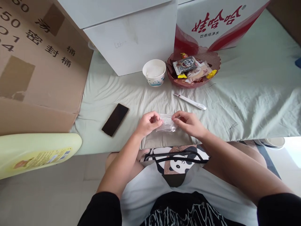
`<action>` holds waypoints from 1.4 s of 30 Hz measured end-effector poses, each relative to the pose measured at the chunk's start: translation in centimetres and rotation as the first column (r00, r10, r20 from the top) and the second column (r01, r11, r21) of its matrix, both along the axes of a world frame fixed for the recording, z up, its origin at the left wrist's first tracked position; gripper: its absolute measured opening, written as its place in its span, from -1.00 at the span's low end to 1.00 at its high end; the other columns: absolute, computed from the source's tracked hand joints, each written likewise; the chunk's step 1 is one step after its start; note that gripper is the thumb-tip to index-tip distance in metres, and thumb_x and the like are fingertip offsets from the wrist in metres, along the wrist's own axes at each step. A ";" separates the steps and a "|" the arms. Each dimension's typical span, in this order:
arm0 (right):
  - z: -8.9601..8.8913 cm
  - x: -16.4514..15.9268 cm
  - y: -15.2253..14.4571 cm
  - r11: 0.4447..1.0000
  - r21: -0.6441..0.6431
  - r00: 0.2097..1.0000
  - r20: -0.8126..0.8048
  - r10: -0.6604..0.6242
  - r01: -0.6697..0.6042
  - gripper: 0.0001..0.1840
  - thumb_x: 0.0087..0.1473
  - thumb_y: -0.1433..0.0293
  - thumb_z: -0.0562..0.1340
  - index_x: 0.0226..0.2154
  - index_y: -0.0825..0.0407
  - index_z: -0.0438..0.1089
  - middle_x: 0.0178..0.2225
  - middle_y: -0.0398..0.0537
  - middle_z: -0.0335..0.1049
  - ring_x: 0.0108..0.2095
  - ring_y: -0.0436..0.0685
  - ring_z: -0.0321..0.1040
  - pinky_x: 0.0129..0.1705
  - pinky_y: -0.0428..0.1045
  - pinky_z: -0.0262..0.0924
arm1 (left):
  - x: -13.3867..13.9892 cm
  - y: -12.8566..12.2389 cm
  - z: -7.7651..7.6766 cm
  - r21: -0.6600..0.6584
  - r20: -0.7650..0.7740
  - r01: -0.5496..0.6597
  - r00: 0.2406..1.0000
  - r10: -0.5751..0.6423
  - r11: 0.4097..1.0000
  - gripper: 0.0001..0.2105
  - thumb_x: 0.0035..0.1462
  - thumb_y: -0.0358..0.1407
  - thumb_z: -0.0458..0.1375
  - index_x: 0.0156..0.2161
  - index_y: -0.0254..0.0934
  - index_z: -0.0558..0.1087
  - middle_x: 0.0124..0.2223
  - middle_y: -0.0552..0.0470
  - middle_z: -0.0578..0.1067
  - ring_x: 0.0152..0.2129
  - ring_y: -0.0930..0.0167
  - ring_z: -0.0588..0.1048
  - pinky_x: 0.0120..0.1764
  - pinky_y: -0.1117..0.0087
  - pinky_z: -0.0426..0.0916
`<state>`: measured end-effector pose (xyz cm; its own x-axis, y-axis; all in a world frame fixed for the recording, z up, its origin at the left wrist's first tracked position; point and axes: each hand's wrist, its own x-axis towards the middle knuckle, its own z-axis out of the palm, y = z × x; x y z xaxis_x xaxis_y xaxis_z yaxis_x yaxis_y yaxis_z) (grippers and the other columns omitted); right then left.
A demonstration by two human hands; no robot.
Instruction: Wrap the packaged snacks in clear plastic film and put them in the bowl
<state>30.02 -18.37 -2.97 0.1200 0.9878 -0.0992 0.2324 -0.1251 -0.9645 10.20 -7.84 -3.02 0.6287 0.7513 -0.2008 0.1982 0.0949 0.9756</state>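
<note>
Film (167, 123), long axis side to side, in fingertip pinch of left hand (147, 124) and right hand (190, 123)

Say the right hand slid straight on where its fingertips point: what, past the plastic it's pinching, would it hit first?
Past the clear plastic, the right hand would probably meet the left hand first, though height is hard to judge here.

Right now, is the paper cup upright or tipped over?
Upright: the paper cup stands on the green cloth, its open rim facing up.
</note>
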 end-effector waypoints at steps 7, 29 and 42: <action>-0.2 -0.8 1.9 0.989 0.013 0.987 0.073 -0.145 0.145 -0.66 -0.02 0.25 0.27 -0.16 -0.04 0.29 -0.43 -0.20 0.36 -0.51 0.02 0.22 -0.40 -0.01 0.15 | 1.0 0.8 -1.1 -0.165 0.059 -0.200 0.975 0.213 0.966 -0.52 -0.18 -0.13 0.43 -0.20 -0.20 0.31 -0.40 0.18 0.44 -0.53 0.53 0.41 -0.41 0.47 0.35; -0.2 -1.0 3.4 0.990 -0.049 0.911 -0.400 0.098 -0.129 -0.68 0.01 0.18 0.27 -0.19 -0.07 0.26 -0.57 -0.29 0.33 -0.53 0.03 0.30 -0.41 -0.02 0.23 | 0.8 0.4 0.2 -0.345 0.151 -0.122 0.971 0.183 0.930 -0.60 -0.08 -0.09 0.42 -0.16 -0.21 0.50 -0.57 0.19 0.45 -0.71 0.49 0.42 -0.61 0.48 0.29; 0.1 0.5 4.6 0.973 -0.045 0.903 -0.366 -0.227 0.226 -0.73 -0.02 0.19 0.21 -0.26 -0.04 0.32 -0.33 -0.15 0.43 -0.39 0.06 0.45 -0.24 0.05 0.31 | 1.4 7.1 3.9 0.571 0.004 -0.423 0.858 0.513 0.703 -0.63 -0.04 -0.34 0.33 -0.10 -0.18 0.36 -0.30 0.12 0.48 -0.47 0.50 0.44 -0.37 0.47 0.36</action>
